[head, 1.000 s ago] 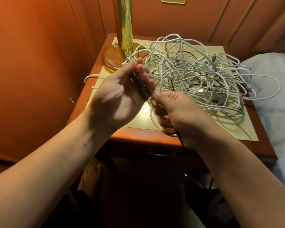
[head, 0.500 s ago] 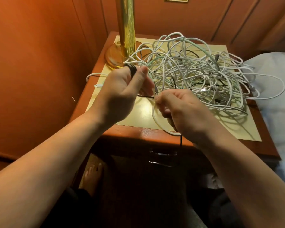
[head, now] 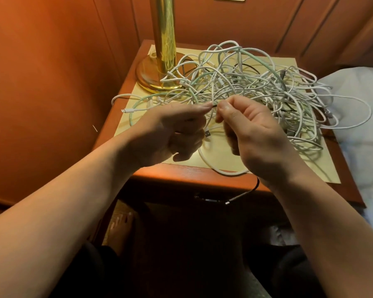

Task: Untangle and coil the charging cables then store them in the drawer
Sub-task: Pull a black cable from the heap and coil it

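My left hand (head: 177, 130) and right hand (head: 252, 134) pinch a thin black cable (head: 243, 193) over the table's (head: 181, 175) front edge; its plug end dangles below. The white tangle (head: 246, 87) fills the table's middle. Light and limp, it's best gripped near the plug.

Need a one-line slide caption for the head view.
Both hands pinch a black cable before tangled white cables on a nightstand.
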`<act>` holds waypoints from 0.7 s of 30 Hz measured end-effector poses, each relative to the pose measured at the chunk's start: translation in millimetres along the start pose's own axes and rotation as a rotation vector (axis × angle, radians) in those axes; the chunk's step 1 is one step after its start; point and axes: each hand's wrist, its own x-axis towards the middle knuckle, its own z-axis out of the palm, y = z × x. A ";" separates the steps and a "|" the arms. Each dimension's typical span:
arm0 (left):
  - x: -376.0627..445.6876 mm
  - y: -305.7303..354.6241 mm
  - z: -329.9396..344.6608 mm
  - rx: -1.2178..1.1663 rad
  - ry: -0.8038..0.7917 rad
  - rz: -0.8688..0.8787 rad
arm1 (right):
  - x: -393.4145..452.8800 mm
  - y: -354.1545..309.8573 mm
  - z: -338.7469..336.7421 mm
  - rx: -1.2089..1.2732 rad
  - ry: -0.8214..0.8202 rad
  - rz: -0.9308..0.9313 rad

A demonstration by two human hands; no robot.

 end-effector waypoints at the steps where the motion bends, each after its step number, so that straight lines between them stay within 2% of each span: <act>1: -0.1 -0.6 -0.9 -0.095 -0.034 -0.008 | -0.2 0.5 0.3 0.001 -0.023 0.034; 4: 0.8 -3.1 -2.0 -0.319 -0.115 0.001 | -1.4 -1.3 3.9 0.015 -0.098 0.054; 9: -0.7 3.4 -0.2 -0.558 -0.244 0.031 | -5.4 -7.6 8.9 0.088 -0.163 -0.054; 13: -5.9 14.6 2.1 -0.752 -0.342 -0.099 | -3.4 -4.9 8.6 0.038 -0.156 -0.119; 15: -10.6 21.0 -1.6 -0.774 -0.361 -0.170 | -3.9 -6.5 9.0 0.013 -0.146 -0.152; 17: -14.6 29.0 -0.3 -0.704 -0.285 -0.205 | -4.7 -7.5 10.2 0.009 -0.146 -0.161; 18: -16.1 32.8 3.9 -0.628 -0.193 -0.207 | -4.5 -7.1 11.8 -0.008 -0.143 -0.157; 21: -17.7 34.1 21.4 -0.238 0.281 -0.126 | -2.3 -3.0 18.9 -0.119 -0.103 -0.162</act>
